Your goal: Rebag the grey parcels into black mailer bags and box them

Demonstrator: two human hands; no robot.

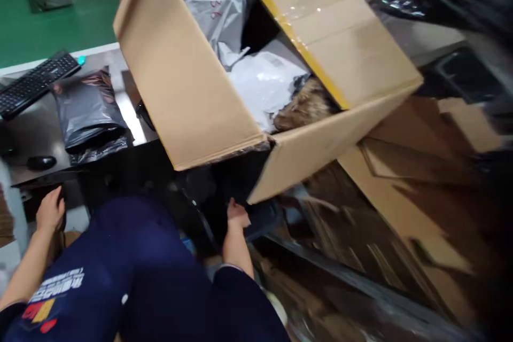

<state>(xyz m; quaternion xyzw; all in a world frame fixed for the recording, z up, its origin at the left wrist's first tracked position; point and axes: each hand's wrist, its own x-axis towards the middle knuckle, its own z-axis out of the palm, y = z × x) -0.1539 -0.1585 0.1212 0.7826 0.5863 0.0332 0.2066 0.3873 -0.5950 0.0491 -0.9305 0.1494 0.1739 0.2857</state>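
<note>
A big open cardboard box (188,91) is tilted toward me, with its lower corner over my lap. Inside it lie grey and white plastic mailer bags (218,8) and a brownish furry item (306,107). My right hand (237,216) is just beneath the box's lower corner, against something dark, and its fingers are hidden. My left hand (50,208) is at the lower left below the desk edge. Its fingers are together and bent over a dark edge. My navy shirt fills the bottom of the view.
A steel desk (24,133) at the left carries a black keyboard (36,81), a black mouse (41,162) and dark grey mailer bags (90,115). Flattened cardboard (409,187) is stacked at the right. Green floor (80,16) lies beyond the desk.
</note>
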